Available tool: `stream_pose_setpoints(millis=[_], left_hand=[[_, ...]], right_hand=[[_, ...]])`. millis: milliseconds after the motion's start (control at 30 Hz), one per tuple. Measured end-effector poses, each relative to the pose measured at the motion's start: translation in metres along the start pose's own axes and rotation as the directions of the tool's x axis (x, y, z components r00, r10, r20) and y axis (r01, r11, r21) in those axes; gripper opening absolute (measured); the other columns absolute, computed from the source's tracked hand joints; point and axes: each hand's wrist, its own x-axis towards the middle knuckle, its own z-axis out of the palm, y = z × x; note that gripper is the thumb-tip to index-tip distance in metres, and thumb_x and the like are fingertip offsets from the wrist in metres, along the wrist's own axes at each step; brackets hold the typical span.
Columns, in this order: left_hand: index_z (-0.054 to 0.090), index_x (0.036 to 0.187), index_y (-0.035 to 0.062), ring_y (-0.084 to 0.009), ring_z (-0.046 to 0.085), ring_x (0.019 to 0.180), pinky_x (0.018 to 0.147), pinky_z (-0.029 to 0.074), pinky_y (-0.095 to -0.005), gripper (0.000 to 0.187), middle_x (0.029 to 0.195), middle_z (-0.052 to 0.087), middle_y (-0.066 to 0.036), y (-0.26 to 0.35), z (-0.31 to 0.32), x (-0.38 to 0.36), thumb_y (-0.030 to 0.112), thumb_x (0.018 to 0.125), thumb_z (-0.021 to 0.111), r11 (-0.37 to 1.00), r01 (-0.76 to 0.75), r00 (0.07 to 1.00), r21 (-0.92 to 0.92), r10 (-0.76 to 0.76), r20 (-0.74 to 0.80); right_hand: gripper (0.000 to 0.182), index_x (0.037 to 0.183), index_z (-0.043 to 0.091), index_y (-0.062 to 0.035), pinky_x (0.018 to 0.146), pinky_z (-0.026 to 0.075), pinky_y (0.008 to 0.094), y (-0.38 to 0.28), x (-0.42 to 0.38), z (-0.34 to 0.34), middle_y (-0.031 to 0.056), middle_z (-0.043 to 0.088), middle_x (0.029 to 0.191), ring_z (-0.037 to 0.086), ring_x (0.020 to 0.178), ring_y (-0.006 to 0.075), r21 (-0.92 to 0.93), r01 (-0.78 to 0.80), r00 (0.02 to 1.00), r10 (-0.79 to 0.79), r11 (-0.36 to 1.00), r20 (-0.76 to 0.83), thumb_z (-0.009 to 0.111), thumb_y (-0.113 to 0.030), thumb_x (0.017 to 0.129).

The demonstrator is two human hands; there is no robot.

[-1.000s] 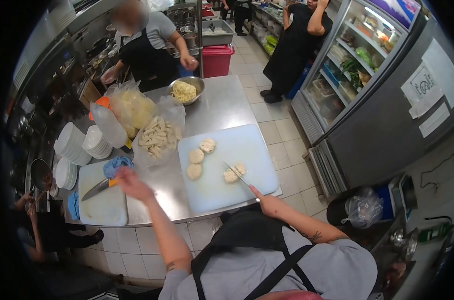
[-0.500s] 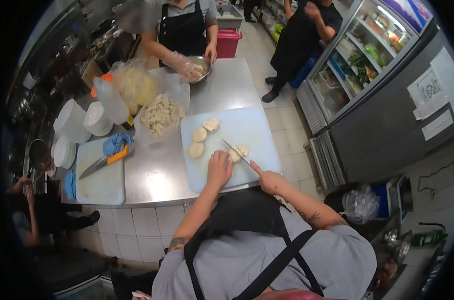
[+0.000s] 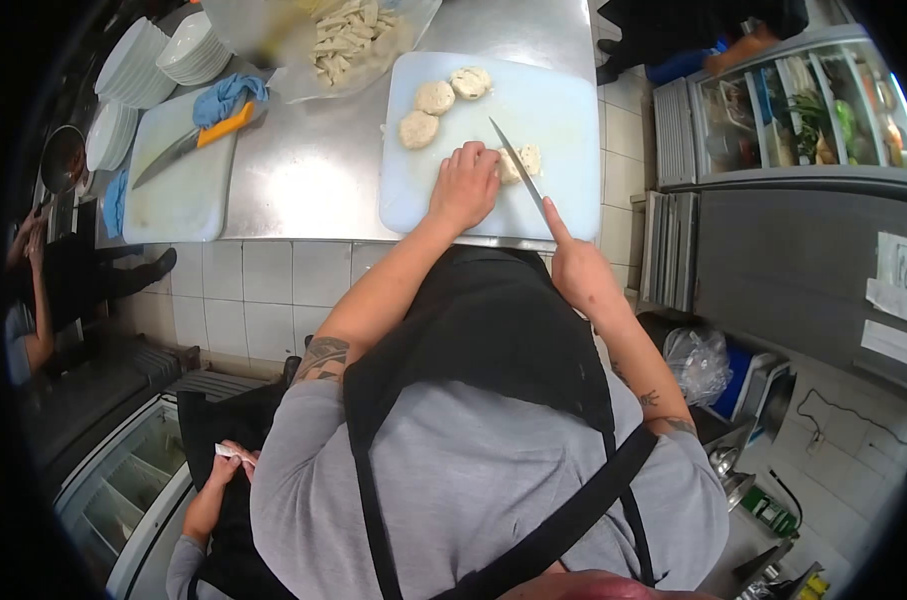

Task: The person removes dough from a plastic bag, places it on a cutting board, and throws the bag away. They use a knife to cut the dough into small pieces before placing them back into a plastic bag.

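On a pale blue cutting board (image 3: 564, 110), a cream-coloured round patty (image 3: 531, 158) with dark specks lies under a knife (image 3: 526, 172). My right hand (image 3: 584, 272) is closed round the knife's handle, index finger stretched along the top of the blade. The blade points away from me and crosses the patty, which looks split along it. My left hand (image 3: 466, 188) has its fingers bent, the tips holding the patty's left side. Three similar patties (image 3: 435, 97) sit farther back on the board, left of the blade. My left fingertips are partly hidden.
To the left, another cutting board (image 3: 179, 200) bears an orange-handled knife (image 3: 224, 125) and a blue cloth (image 3: 229, 98). Stacked white bowls (image 3: 139, 60) and a plastic bag with pale strips (image 3: 349, 40) stand behind. Other people (image 3: 224, 500) are near; a glass-door fridge (image 3: 804, 110) is right.
My view has tilted down, so the board appears higher and the co-worker with the metal bowl is out of frame. Both hands keep their places at the patty, with the knife still across it.
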Motion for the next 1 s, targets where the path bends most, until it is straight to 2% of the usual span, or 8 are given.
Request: stream_pose_setpoints(millis=[133, 367, 533, 633, 733, 933, 1000], left_hand=[[0.061, 0.115, 0.0122, -0.0303, 0.059, 0.102, 0.088, 0.045, -0.0458, 0.022, 0.108, 0.06, -0.01, 0.0, 0.005, 0.0, 0.015, 0.093, 0.063, 0.999, 0.011, 1.0, 0.037, -0.012, 0.023], [0.063, 0.113, 0.012, -0.0298, 0.059, 0.101, 0.089, 0.044, -0.045, 0.021, 0.107, 0.06, -0.009, 0.002, 0.007, 0.001, 0.014, 0.092, 0.063, 0.998, 0.037, 0.999, 0.043, -0.038, 0.013], [0.063, 0.113, 0.012, -0.03, 0.059, 0.101, 0.089, 0.044, -0.0452, 0.02, 0.106, 0.06, -0.009, 0.002, 0.005, -0.001, 0.015, 0.092, 0.063, 1.0, 0.026, 1.0, 0.007, -0.026, 0.016], [0.063, 0.111, 0.0102, -0.0306, 0.059, 0.101, 0.089, 0.044, -0.0453, 0.017, 0.107, 0.06, -0.009, 0.001, 0.005, -0.001, 0.014, 0.094, 0.063, 0.999, 0.037, 0.999, -0.008, -0.036, 0.026], [0.063, 0.109, 0.0085, -0.0312, 0.059, 0.101, 0.089, 0.044, -0.0452, 0.015, 0.108, 0.061, -0.01, -0.002, 0.003, -0.004, 0.012, 0.094, 0.063, 0.998, 0.034, 0.999, -0.052, -0.034, 0.014], [0.061, 0.105, 0.0061, -0.0324, 0.06, 0.1, 0.087, 0.044, -0.0452, 0.017, 0.105, 0.061, -0.011, -0.007, 0.003, -0.008, 0.008, 0.088, 0.063, 0.995, 0.007, 1.0, -0.096, -0.006, 0.009], [0.061, 0.104, 0.0057, -0.0328, 0.06, 0.1, 0.087, 0.044, -0.0453, 0.018, 0.103, 0.061, -0.011, -0.008, 0.005, -0.006, 0.007, 0.087, 0.063, 0.996, 0.01, 1.0, -0.093, -0.009, 0.009]], right_hand=[[0.086, 0.166, 0.022, -0.0255, 0.065, 0.054, 0.0566, -0.002, -0.007, -0.002, 0.0255, 0.067, 0.072, 0.066, 0.065, 0.0448, -0.039, 0.016, 1.0, -0.015, 0.999, 0.023, 0.053, -0.002, 0.09], [0.087, 0.167, 0.019, -0.0262, 0.066, 0.055, 0.0563, -0.014, -0.013, -0.019, 0.0259, 0.067, 0.074, 0.067, 0.067, 0.044, -0.113, -0.034, 0.992, 0.048, 0.993, 0.119, 0.052, -0.001, 0.09], [0.09, 0.167, 0.014, -0.0312, 0.067, 0.054, 0.0572, 0.0, 0.011, 0.012, 0.0264, 0.068, 0.076, 0.067, 0.068, 0.045, -0.093, -0.089, 0.978, 0.104, 0.992, 0.18, 0.052, -0.001, 0.091], [0.09, 0.167, 0.014, -0.0334, 0.068, 0.053, 0.0578, 0.026, 0.017, 0.04, 0.0269, 0.068, 0.078, 0.068, 0.07, 0.0456, 0.011, 0.024, 0.998, -0.024, 1.0, 0.05, 0.052, -0.001, 0.091], [0.09, 0.167, 0.014, -0.0323, 0.069, 0.053, 0.0577, 0.03, 0.021, 0.026, 0.0271, 0.068, 0.078, 0.068, 0.071, 0.046, -0.048, 0.012, 0.996, -0.008, 0.999, 0.086, 0.052, -0.001, 0.091], [0.088, 0.167, 0.016, -0.0315, 0.067, 0.054, 0.0572, 0.002, -0.003, -0.004, 0.026, 0.068, 0.076, 0.068, 0.069, 0.045, -0.085, 0.02, 0.999, -0.015, 0.996, 0.052, 0.051, -0.002, 0.092], [0.087, 0.167, 0.017, -0.0314, 0.067, 0.054, 0.0571, -0.008, -0.008, -0.013, 0.0261, 0.068, 0.075, 0.068, 0.068, 0.0448, -0.115, -0.003, 0.995, 0.015, 0.993, 0.103, 0.051, -0.002, 0.092]])
